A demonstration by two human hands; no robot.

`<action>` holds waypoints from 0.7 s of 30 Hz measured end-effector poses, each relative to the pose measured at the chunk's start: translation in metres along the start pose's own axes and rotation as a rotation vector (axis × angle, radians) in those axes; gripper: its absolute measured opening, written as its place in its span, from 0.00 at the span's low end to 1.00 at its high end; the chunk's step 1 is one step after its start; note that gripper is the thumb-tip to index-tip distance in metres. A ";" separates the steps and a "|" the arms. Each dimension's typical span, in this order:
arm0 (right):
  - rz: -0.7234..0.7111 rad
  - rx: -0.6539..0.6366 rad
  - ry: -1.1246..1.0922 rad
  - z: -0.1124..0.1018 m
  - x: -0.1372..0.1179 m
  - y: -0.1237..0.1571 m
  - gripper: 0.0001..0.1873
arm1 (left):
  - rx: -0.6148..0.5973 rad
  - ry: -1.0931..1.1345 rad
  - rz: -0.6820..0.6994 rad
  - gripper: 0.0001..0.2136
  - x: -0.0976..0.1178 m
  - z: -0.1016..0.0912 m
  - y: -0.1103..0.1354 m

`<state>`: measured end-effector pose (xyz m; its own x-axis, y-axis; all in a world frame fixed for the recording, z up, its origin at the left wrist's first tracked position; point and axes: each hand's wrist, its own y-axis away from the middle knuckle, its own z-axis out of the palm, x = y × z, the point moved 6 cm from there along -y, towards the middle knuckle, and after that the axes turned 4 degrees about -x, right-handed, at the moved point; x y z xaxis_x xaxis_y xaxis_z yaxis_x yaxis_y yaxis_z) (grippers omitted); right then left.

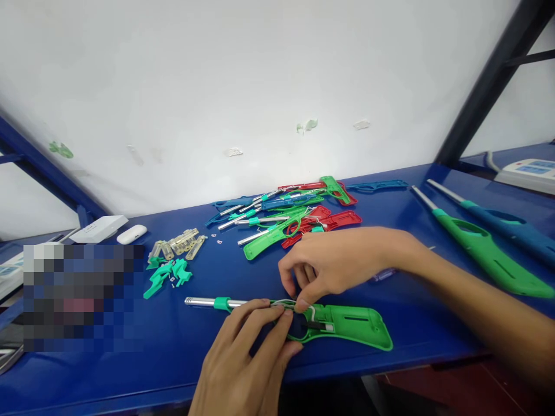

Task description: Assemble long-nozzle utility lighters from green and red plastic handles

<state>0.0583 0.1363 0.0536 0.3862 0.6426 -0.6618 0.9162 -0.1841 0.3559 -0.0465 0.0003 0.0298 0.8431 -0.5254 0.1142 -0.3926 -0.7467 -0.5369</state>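
- Green utility-lighter half-shell (364, 325) (hollow side up) is at the front of the blue table (147, 364).
- Left hand (249, 352) clamps it between fingers and thumb.
- Right hand (332, 260) curls by its white wire (313, 313); whether pinching, I cannot tell.

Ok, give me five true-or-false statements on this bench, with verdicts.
1. The left hand is on an open green casing. True.
2. The right hand grips a red casing. False: the right hand is over the green casing.
3. Teal parts lie nearer the camera than the clear canisters. True.
4. Both closed lighters at right are red. False: one is a green lighter, one a blue lighter.
5. A white oval case lies beside a white box. True.
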 end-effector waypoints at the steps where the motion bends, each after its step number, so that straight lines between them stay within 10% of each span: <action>1: 0.000 -0.001 -0.001 0.000 0.000 0.000 0.13 | -0.002 0.002 0.001 0.11 0.000 0.000 0.000; 21: -0.033 -0.022 -0.048 0.001 -0.001 -0.002 0.10 | 0.042 0.032 -0.035 0.10 0.002 -0.003 -0.002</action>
<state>0.0559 0.1356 0.0532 0.3612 0.6113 -0.7042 0.9261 -0.1466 0.3477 -0.0453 -0.0006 0.0335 0.8436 -0.5125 0.1603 -0.3464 -0.7475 -0.5668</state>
